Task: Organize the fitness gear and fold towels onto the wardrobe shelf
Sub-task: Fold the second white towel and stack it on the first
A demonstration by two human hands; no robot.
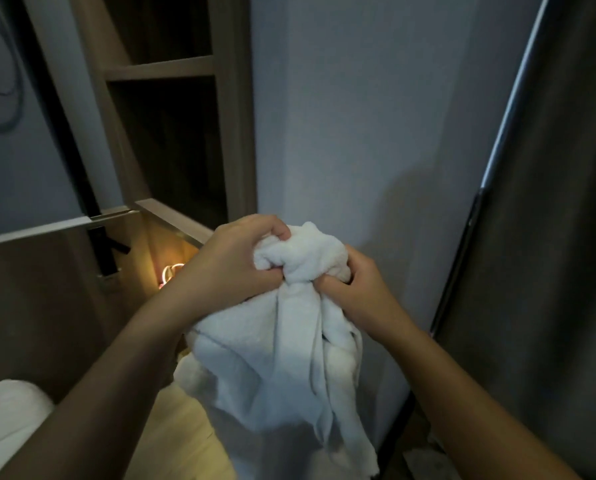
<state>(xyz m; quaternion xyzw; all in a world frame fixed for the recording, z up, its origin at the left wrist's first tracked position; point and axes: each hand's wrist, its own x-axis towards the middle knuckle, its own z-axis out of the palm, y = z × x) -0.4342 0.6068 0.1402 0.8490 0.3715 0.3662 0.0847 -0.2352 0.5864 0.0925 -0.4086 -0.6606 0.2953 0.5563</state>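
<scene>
Both grips are closed on the white towel. My left hand curls its fingers over the bunched top edge, with the thumb pressed in from below. My right hand pinches the same gathered knot of cloth from the other side, and the two hands sit just beside each other. I hold the towel up in the air in front of me. It is crumpled at the top, and the rest hangs down in loose folds between my forearms, above the pale wooden floor. To the upper left stands the wardrobe, its wooden frame open toward me, with one bare shelf across the dark inside. Lower down on that side a compartment glows with warm light, and a small pink ring sits in it. I cannot tell what the ring is. A grey wall fills the middle behind the towel, and a dark panel with a bright edge runs down the right. A white bundle lies at the lower left, and a black cable loops against the wall at the upper left.
</scene>
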